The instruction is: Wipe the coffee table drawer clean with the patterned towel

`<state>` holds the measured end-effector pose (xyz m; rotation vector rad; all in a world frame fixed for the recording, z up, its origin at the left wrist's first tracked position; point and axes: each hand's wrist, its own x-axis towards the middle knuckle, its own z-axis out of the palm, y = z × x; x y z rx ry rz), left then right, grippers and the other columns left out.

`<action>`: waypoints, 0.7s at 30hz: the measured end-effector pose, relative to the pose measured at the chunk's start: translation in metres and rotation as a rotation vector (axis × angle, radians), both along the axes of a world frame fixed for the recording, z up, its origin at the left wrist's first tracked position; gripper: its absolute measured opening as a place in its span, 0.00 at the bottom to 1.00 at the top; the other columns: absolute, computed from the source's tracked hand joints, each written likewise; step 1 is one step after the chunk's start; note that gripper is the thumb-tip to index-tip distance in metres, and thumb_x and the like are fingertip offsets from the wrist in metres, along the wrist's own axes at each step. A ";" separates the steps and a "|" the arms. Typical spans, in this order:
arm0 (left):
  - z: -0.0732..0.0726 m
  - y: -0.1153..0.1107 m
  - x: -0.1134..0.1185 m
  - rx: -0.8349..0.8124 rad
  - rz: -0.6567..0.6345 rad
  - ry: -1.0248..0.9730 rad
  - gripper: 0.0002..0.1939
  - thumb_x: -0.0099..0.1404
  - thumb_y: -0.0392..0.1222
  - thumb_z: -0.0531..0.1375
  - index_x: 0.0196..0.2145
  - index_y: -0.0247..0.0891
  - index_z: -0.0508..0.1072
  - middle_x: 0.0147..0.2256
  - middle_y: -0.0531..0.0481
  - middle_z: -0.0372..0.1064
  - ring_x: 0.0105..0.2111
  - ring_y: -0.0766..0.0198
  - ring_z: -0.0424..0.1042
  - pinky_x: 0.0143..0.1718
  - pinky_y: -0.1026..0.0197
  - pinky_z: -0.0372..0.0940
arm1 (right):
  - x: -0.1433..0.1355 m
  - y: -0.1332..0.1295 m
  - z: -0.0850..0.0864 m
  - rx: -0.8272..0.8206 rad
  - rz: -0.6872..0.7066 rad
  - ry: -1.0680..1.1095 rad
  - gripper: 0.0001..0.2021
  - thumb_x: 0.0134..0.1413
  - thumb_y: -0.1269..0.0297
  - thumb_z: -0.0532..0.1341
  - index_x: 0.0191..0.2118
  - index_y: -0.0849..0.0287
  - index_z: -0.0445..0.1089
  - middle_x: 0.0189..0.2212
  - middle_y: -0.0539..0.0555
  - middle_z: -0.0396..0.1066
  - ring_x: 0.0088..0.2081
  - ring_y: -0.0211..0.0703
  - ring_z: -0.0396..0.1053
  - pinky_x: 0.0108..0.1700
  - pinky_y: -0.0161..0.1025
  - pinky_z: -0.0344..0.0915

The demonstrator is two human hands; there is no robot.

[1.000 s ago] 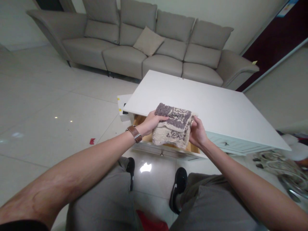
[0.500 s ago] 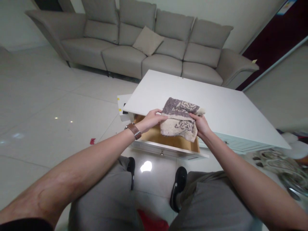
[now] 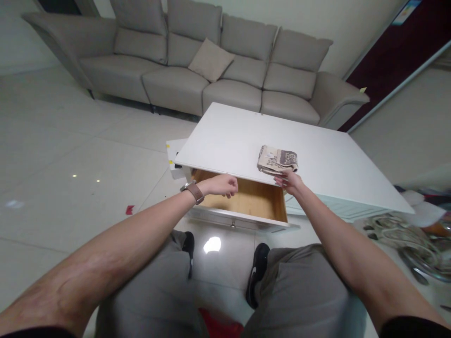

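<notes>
Living room: tiled floor, grey sofa (image 3: 197,61) behind a white tabletop (image 3: 317,159). The folded towel (image 3: 277,160) lies flat on the tabletop near its front edge, above the open drawer (image 3: 243,199), which shows only a bare wooden bottom. Right hand (image 3: 291,180) — fingers extended, grip open, tips at the towel's near edge, holding nothing. Left hand (image 3: 220,184) — loosely curled over the drawer, nothing seen in its grip. Step in hand, as judged: towel set down, hands at release. Any next move calls for clearing the drawer front.
</notes>
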<state>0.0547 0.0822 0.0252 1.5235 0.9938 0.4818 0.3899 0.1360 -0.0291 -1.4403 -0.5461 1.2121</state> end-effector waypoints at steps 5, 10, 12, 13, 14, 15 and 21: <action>-0.032 0.000 -0.012 0.294 -0.235 0.248 0.12 0.37 0.35 0.72 0.23 0.41 0.76 0.25 0.52 0.74 0.26 0.62 0.73 0.31 0.63 0.65 | -0.002 -0.022 0.012 -0.215 0.126 -0.376 0.06 0.56 0.70 0.63 0.28 0.61 0.68 0.21 0.53 0.73 0.22 0.39 0.73 0.21 0.31 0.67; -0.067 -0.007 -0.022 0.238 -0.425 0.690 0.25 0.34 0.43 0.76 0.35 0.42 0.80 0.35 0.48 0.79 0.34 0.54 0.76 0.40 0.57 0.69 | -0.006 -0.050 0.016 -0.272 0.923 -0.684 0.13 0.47 0.59 0.73 0.26 0.62 0.73 0.26 0.58 0.78 0.25 0.40 0.74 0.25 0.32 0.69; -0.074 -0.012 -0.025 0.240 -0.544 0.896 0.23 0.43 0.41 0.73 0.40 0.42 0.80 0.40 0.44 0.80 0.40 0.50 0.77 0.43 0.55 0.69 | -0.008 -0.059 0.014 -0.316 1.182 -0.657 0.15 0.47 0.55 0.72 0.29 0.62 0.75 0.31 0.59 0.80 0.30 0.42 0.76 0.31 0.34 0.71; -0.076 -0.013 -0.026 0.278 -0.574 0.958 0.23 0.46 0.39 0.71 0.43 0.42 0.80 0.43 0.43 0.79 0.43 0.49 0.77 0.44 0.54 0.69 | -0.008 -0.063 0.013 -0.329 1.253 -0.652 0.15 0.47 0.54 0.71 0.30 0.63 0.75 0.32 0.59 0.80 0.32 0.43 0.77 0.34 0.35 0.72; -0.078 -0.015 -0.027 0.325 -0.588 0.990 0.23 0.49 0.36 0.68 0.45 0.43 0.80 0.46 0.43 0.79 0.45 0.49 0.77 0.45 0.54 0.69 | -0.007 -0.065 0.013 -0.329 1.291 -0.660 0.15 0.48 0.54 0.70 0.32 0.63 0.75 0.33 0.59 0.80 0.34 0.44 0.77 0.36 0.36 0.71; -0.078 -0.015 -0.028 0.370 -0.590 0.999 0.24 0.50 0.34 0.66 0.46 0.44 0.80 0.47 0.43 0.79 0.45 0.49 0.77 0.44 0.54 0.69 | -0.004 -0.066 0.011 -0.313 1.301 -0.680 0.14 0.49 0.55 0.69 0.33 0.62 0.75 0.34 0.59 0.79 0.35 0.44 0.77 0.36 0.36 0.71; -0.077 -0.009 -0.030 0.503 -0.566 0.952 0.23 0.47 0.31 0.65 0.41 0.47 0.80 0.44 0.50 0.79 0.44 0.52 0.76 0.43 0.56 0.68 | 0.018 -0.059 0.008 -0.169 1.198 -0.863 0.11 0.52 0.62 0.63 0.40 0.61 0.74 0.39 0.58 0.79 0.37 0.45 0.77 0.38 0.37 0.70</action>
